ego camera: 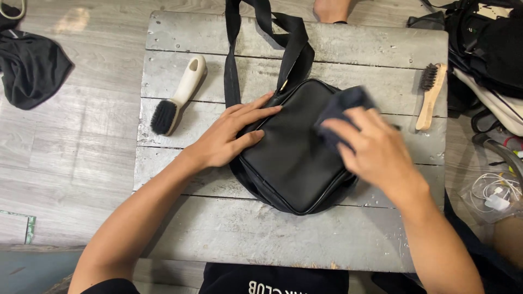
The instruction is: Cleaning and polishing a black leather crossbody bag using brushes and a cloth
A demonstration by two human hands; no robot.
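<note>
I am wiping a black leather bag (289, 158) that is lying flat in the middle of a weathered grey wooden table (229, 228), its black straps (261, 38) trailing toward the far edge. My left hand (231, 136) is resting open and flat, fingers spread across the bag's upper left corner and pinning it down, gripping nothing. My right hand (370, 149) is closed loosely around a dark cloth (340, 106), bunched under the fingers and pressing onto the bag's upper right side. To my mind the wipe is going best with the bracing palm kept firmly planted so the bag is not sliding, the cloth kept folded into a pad, and light, even strokes being worked along the panel and into the piped seams rather than scrubbed in one spot. A white-handled brush (180, 95) with dark bristles is lying to the left of the bag, near my left hand, and a wooden-handled brush (431, 95) is lying well apart at the table's right edge. A black garment (30, 68) is lying on the grey plank floor to the left, more dark bags (485, 49) are piled on the right, and white cables (493, 193) are sitting in a clear pouch beside them.
</note>
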